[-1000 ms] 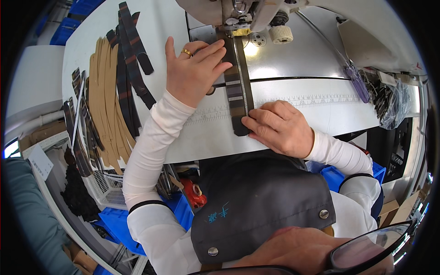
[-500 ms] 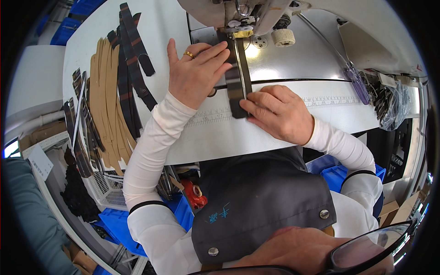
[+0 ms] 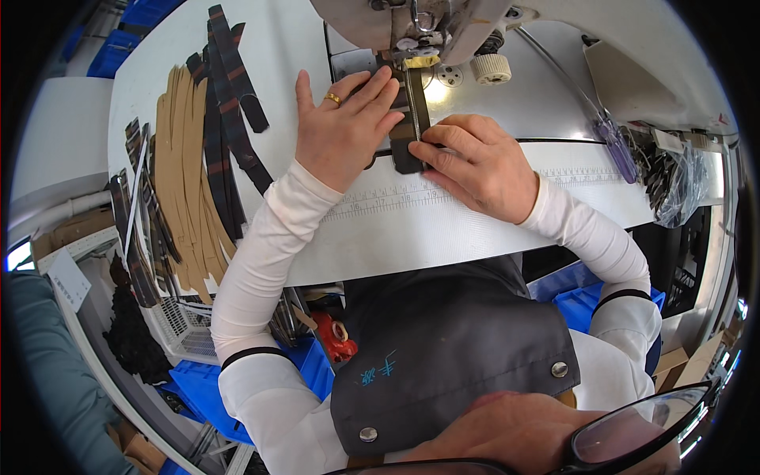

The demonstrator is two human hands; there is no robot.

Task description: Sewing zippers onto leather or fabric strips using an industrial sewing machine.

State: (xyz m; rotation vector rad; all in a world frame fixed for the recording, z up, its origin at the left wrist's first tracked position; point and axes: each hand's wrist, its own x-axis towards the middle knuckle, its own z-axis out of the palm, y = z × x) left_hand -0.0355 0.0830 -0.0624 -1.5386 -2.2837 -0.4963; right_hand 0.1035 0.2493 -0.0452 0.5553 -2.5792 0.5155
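A dark banded strip (image 3: 404,154) with a thin pale line along it runs under the head of a sewing machine (image 3: 471,24). My left hand (image 3: 342,131) lies with its fingers stretched out, the tips touching the strip's left edge close to the presser foot. At the strip's near end, my right hand (image 3: 487,170) pinches its right edge between thumb and fingers. The presser foot area, beside a yellow piece (image 3: 421,61), covers the strip's far end.
Dark strips (image 3: 229,87) and a bundle of tan strips (image 3: 184,174) lie on the white table at left. A ruler scale (image 3: 396,198) crosses its front. A purple-handled tool (image 3: 616,146) and a clear plastic bag (image 3: 685,186) sit at right. Blue bins (image 3: 202,388) stand below.
The strip has moved farther under the machine, so less of it shows in front. My right hand has moved away from me with it; my left hand has shifted slightly.
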